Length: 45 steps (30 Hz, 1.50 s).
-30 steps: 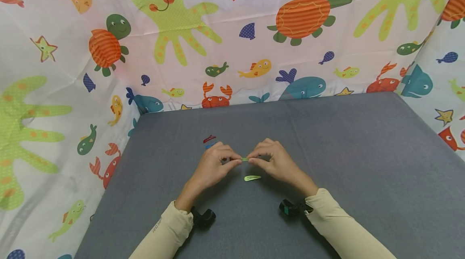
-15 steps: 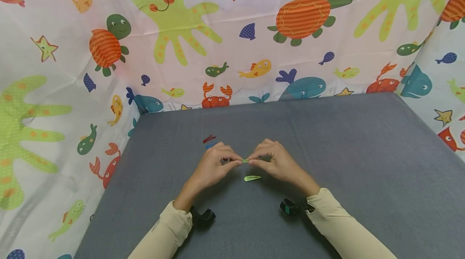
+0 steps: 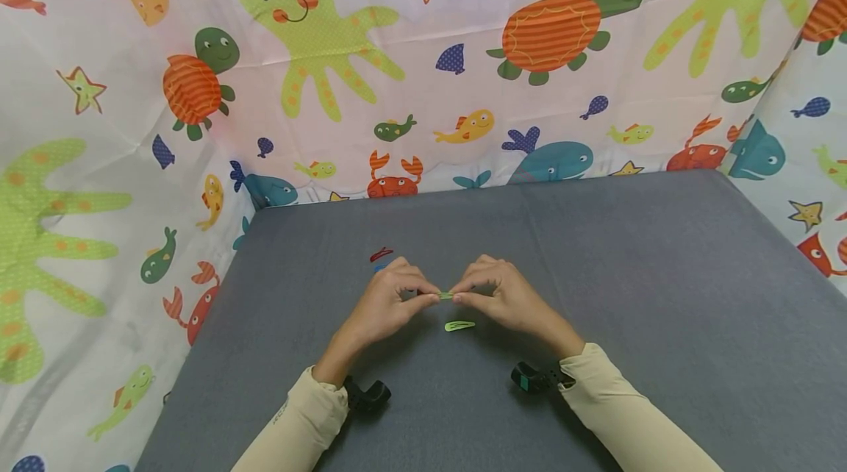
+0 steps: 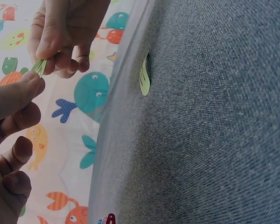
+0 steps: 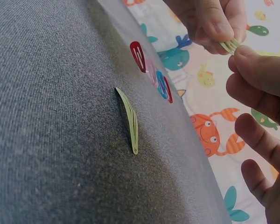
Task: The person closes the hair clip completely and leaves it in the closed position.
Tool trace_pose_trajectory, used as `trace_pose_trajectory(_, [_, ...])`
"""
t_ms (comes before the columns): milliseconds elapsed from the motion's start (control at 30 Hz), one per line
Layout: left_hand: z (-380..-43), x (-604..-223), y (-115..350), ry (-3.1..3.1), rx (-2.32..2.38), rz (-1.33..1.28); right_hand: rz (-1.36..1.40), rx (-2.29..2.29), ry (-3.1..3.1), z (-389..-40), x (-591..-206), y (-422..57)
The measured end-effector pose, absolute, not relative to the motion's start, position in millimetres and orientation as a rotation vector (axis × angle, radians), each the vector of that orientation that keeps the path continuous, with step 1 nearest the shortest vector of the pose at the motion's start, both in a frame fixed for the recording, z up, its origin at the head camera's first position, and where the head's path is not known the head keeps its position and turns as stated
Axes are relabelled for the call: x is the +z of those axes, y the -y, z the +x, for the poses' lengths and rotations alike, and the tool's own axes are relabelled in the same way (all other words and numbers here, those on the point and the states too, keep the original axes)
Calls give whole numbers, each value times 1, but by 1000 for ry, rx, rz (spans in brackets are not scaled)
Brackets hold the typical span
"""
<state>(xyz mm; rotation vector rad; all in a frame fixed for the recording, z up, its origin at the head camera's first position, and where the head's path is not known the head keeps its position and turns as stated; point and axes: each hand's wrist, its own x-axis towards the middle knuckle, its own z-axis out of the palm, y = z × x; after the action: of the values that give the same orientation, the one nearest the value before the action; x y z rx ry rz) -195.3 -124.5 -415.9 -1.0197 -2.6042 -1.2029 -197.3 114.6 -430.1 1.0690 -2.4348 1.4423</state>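
Observation:
Between both hands, a light green snap hair clip (image 5: 230, 45) is held up above the table. My left hand (image 3: 390, 297) pinches one end between thumb and forefinger. The other end is pinched the same way by my right hand (image 3: 499, 293). In the left wrist view the same held clip (image 4: 39, 67) shows between the two sets of fingertips, its ends covered by them. A second light green hair clip (image 3: 459, 326) lies on the grey cloth just nearer than the hands, seen arched in the right wrist view.
Beyond my left hand lie a red hair clip (image 3: 381, 254) and a blue hair clip (image 5: 162, 85), with a pink clip (image 5: 150, 71) and another red one (image 5: 137, 57) in the right wrist view. A sea-animal curtain (image 3: 450, 90) borders the grey table (image 3: 635, 259).
Both hands have dropped very slightly toward me with the pinched clip between them. The clip on the cloth stays where it was.

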Motion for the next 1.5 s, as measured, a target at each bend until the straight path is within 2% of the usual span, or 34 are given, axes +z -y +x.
trace_pose_trajectory(400, [-196,-414,126,2594,-1256,-1064,1061,1534,2446,-195,-427,-113])
trace_pose_trajectory(667, [-195,-415,126,2598,-1309,-1084,1111,1592,2442,-182,-400,-112])
trace_pose_trajectory(833, [-194,-416,124,2619,-1338,-1054,1101,1626,2445,-180,-398,-113])
trace_pose_trajectory(1133, [-193,-416,121,2647,-1326,-970,1050,1639,2468,-195,-425,-116])
trace_pose_trajectory(1500, [-191,-416,119,2558,-1265,-977,942,1778,2531,-194,-428,-117])
